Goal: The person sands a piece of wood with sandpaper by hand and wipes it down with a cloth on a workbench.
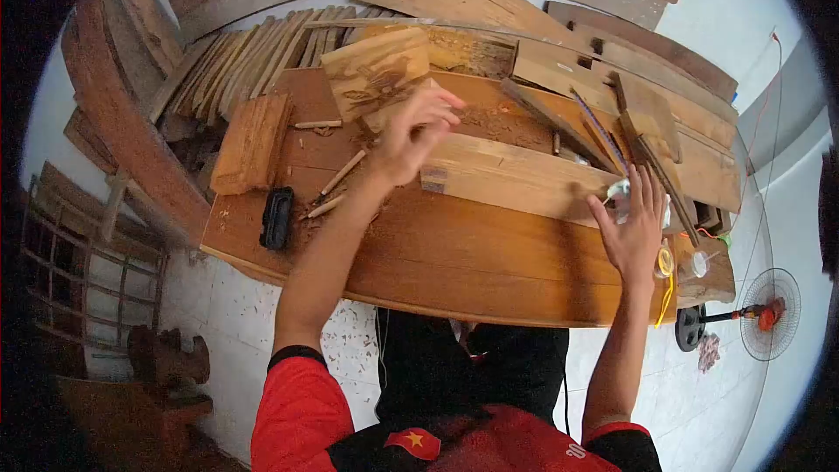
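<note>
My left hand (412, 138) hovers over the workbench near the left end of a long pale plank (516, 173); its fingers are loosely bent and apart, and nothing shows in them. At the plank's right end is my right hand (634, 227), thumb and fingers spread. Beside and partly behind it lies a crumpled whitish plastic thing (618, 190); whether the hand touches it I cannot tell. A carved wooden board (371, 70) leans just beyond my left hand. Several wood-handled carving tools (343, 171) lie left of my left wrist.
A wooden block (252, 144) and a black case (277, 218) sit at the bench's left. Yellow tape (664, 262) and a small clear cup (699, 264) lie at right. Stacked boards (253, 61) line the back; a fan (769, 313) stands at right.
</note>
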Demonstrator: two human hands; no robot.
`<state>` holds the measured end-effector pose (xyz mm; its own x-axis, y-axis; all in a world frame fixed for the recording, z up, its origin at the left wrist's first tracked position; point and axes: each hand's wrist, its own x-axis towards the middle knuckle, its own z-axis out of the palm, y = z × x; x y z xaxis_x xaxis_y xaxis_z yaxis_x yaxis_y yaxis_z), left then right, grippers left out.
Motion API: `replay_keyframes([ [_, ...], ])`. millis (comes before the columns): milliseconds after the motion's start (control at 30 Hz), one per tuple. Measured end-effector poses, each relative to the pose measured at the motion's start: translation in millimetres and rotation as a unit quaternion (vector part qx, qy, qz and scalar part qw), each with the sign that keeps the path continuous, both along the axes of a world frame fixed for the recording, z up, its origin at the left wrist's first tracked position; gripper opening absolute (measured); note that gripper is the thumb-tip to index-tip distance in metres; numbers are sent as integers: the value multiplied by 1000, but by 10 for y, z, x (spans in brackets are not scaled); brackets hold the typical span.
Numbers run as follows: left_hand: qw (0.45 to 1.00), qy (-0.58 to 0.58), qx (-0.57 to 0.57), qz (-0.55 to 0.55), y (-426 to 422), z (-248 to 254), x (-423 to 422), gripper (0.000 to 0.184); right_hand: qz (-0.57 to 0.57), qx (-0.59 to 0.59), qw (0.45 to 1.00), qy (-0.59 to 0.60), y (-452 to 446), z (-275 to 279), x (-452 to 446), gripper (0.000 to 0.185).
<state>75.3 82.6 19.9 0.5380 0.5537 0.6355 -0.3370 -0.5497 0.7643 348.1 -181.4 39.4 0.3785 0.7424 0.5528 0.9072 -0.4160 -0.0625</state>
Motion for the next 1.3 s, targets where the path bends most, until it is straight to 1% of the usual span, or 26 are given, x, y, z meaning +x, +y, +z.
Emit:
replay_keyframes([
  [67, 996, 7, 66, 66, -103, -231, 126, 40, -4, 14, 1000, -6, 191, -57, -228, 101],
  [100, 990, 11, 101, 97, -114, -329, 166, 46, 35, 16, 999, 13, 326, -41, -436, 104],
  [133, 994, 0, 71, 88, -120, -374, 172, 44, 73, 17, 997, 34, 477, -11, -711, 106],
  [233, 989, -12, -16, 144, -178, -476, 181, 33, 192, 17, 980, 45, 922, -2, -1489, 106],
  [267, 988, -53, 37, 144, -144, -491, 204, 30, 221, 27, 974, 39, 1016, -23, -1621, 104],
  [300, 990, -83, -79, 79, -178, -547, 205, 30, 236, 29, 970, 49, 1040, -29, -1628, 103],
  [367, 991, -25, 1, 134, -96, -611, 154, 30, 265, 33, 961, 68, 1061, -50, -1612, 102],
  [400, 990, -14, -14, 138, -109, -592, 146, 29, 257, 34, 964, 63, 983, -61, -1489, 98],
  [467, 986, 19, -41, 158, -172, -514, 152, 28, 206, 13, 977, 51, 712, 5, -1137, 94],
  [567, 984, 59, -27, 164, -171, -484, 117, 30, 138, -15, 990, 34, 251, 45, -473, 85],
  [633, 987, 28, -42, 151, -203, -500, 139, 25, 109, -13, 994, 14, 9, 31, -70, 82],
  [733, 988, 24, -42, 148, -176, -514, 127, 21, 39, -23, 999, 6, -78, 4, 74, 83],
  [767, 987, 29, -38, 151, -168, -511, 124, 21, 36, -15, 999, -8, -43, -34, 50, 84],
  [833, 987, 30, -55, 151, -212, -478, 141, 25, 29, 1, 999, -29, 185, -80, -264, 85],
  [867, 986, 33, -61, 150, -224, -460, 139, 28, 51, 12, 998, -20, 350, -66, -494, 87],
  [900, 986, 32, -53, 156, -216, -452, 126, 28, 98, 50, 994, 1, 508, -102, -735, 87],
  [1000, 986, 37, -38, 161, -174, -490, 130, 28, 189, 54, 978, 72, 934, -149, -1403, 92],
  [1100, 988, 16, -69, 136, -147, -509, 113, 26, 230, 52, 970, 60, 1102, -203, -1748, 91],
  [1133, 987, 22, -54, 147, -132, -505, 101, 26, 230, 47, 970, 64, 1081, -197, -1720, 90],
  [1167, 988, -8, -55, 145, -150, -533, 133, 25, 234, 41, 969, 67, 1023, -180, -1610, 89],
  [1200, 988, 6, -34, 154, -158, -504, 126, 25, 239, 32, 968, 67, 943, -163, -1485, 88],
  [1267, 987, 19, -15, 160, -175, -473, 125, 25, 216, 51, 972, 70, 701, -61, -1167, 84],
  [1300, 987, 21, -16, 159, -184, -465, 123, 25, 186, 59, 980, 38, 569, -50, -973, 82],
])
